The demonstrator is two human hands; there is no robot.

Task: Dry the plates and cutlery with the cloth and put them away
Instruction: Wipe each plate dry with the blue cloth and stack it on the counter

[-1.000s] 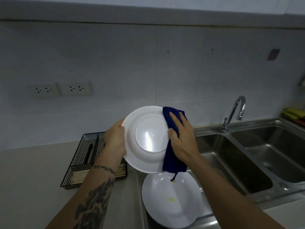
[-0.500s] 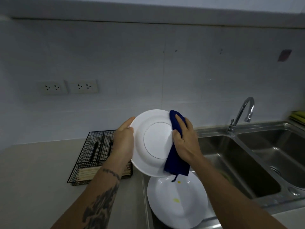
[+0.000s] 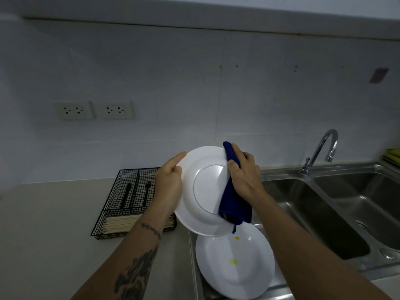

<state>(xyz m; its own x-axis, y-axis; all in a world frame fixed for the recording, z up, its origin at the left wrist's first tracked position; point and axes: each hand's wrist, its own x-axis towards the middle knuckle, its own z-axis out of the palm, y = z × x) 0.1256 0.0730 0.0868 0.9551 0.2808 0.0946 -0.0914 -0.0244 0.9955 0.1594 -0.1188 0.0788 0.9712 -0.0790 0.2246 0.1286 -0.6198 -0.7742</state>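
Observation:
I hold a white plate upright over the sink's edge, its underside facing me. My left hand grips its left rim, thumb on the back. My right hand presses a dark blue cloth against the plate's right side, fingers curled over the cloth at the rim. A second white plate with small yellow spots lies below, on the sink's left drainer. A black wire cutlery basket on the counter holds dark cutlery and wooden chopsticks.
A double steel sink with a chrome tap fills the right. Yellow-green sponges sit at the far right edge. A beige counter stretches left. Two wall sockets are on the tiled wall.
The cloth and my right hand have slid up along the plate's right rim. The plate has turned slightly, and my left thumb has shifted on its rim. The view has drifted left.

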